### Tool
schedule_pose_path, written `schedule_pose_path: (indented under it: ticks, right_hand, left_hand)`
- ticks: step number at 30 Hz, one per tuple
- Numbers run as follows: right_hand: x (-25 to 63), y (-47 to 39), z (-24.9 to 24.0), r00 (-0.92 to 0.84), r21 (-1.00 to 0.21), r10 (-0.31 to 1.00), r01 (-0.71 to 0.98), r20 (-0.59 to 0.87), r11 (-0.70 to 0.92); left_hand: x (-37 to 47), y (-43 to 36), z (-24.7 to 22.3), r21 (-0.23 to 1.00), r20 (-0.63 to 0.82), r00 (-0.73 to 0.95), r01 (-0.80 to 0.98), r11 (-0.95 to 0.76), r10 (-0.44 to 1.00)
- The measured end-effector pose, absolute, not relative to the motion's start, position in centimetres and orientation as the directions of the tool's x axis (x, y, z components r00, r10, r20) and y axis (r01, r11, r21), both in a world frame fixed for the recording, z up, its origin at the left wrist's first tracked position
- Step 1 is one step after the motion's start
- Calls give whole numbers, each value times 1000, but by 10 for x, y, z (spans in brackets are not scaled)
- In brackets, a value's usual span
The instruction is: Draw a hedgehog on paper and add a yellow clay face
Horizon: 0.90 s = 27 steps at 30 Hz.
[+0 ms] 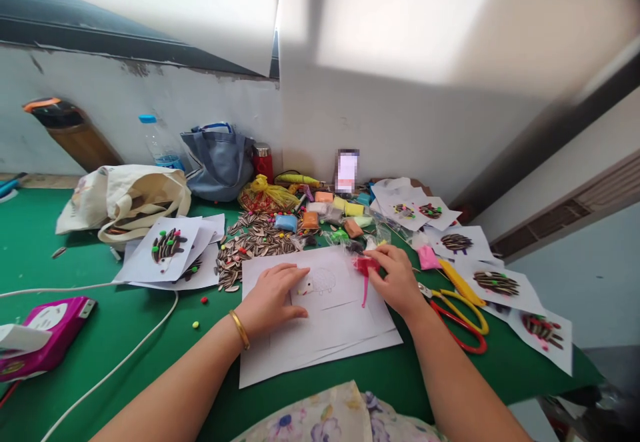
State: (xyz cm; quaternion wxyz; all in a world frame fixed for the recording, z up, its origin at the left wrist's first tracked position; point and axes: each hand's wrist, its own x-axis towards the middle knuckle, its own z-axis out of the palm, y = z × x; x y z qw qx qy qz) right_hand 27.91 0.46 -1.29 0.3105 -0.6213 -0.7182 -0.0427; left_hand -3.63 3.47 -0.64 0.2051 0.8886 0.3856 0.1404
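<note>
My left hand lies flat on a stack of white paper, its fingers just left of a small outline drawing of a hedgehog. A gold bangle is on that wrist. My right hand pinches a piece of pink-red clay at the paper's upper right; a thin strand of it hangs down over the sheet. The paper rests on a green table.
A pile of sunflower seeds lies behind the paper, with coloured clay packets beyond. Finished seed hedgehog pictures sit left and right. Yellow and red scissors lie at right. A magenta box, white cable and bags are at left.
</note>
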Motion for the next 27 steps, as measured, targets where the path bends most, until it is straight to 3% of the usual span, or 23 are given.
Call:
schedule_pose_path:
  ticks: [5,8,14,23,27]
  right_hand:
    - [272,3,-19,-48,-192,908,971,416,139]
    - [265,3,-17,-33,-226,889,962,456,152]
    - [247,-1,-14,-175,-343,831,851,529,398]
    - [267,1,-25,-107,-183,908,964,405,195]
    - [261,0,-19,-113,-264,892,932,438,248]
  left_hand:
    - [-36,36,-5,452,171,646,620,-641,744]
    - [-35,34,-3,461,264,625,588,-665,735]
    - [-29,23,2,479,394,596,517,-709,700]
    - [-27,19,5,476,399,597,514,-713,696]
    - [-26,17,5,479,425,582,505,-718,693]
